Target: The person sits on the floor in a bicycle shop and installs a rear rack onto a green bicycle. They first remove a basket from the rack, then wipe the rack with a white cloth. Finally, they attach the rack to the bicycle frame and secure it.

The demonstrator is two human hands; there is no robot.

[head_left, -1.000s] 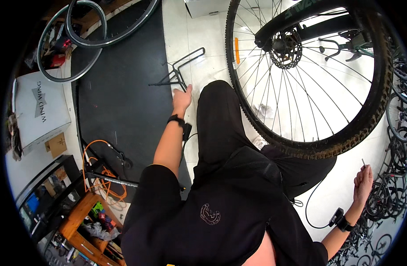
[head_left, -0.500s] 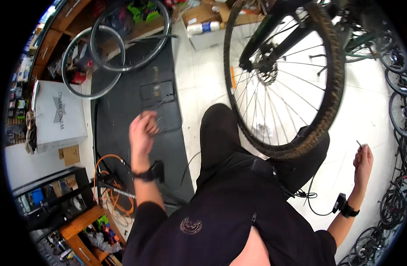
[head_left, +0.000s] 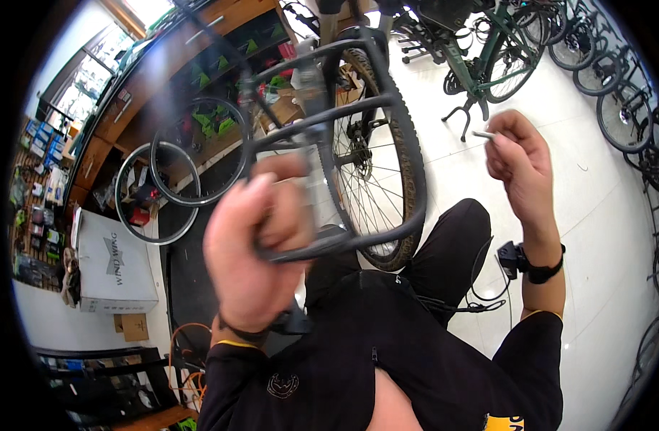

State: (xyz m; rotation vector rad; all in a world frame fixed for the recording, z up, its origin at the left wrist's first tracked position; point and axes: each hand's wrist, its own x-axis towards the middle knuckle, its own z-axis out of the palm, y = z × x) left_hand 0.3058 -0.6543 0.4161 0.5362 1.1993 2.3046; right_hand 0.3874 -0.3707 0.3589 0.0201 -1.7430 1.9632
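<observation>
My left hand (head_left: pixel 257 244), blurred by motion, is raised in front of my chest with its fingers closed round the lower left corner of a black tubular bike rack (head_left: pixel 413 179). The rack is held up and partly covers the view of a bicycle wheel (head_left: pixel 387 260) with a muddy knobbly tyre. That wheel stands just ahead of my knees. Off to the right, my right hand (head_left: pixel 520 158) pinches a small thin grey metal piece (head_left: pixel 483 134) between thumb and finger. Whether it is a bolt or a tool, I cannot tell.
Two bare rims (head_left: pixel 157 233) lean at the left by a dark mat (head_left: pixel 193 276). A white carton (head_left: pixel 114 266) stands further left, with an orange hose (head_left: pixel 173 352) below it. A green bicycle (head_left: pixel 458 68) stands ahead right; several bikes line the right wall.
My left hand has taken the black rack from the mat and lifted it before me. My right hand has risen forward and inward with the small metal piece. My view has tilted up.
</observation>
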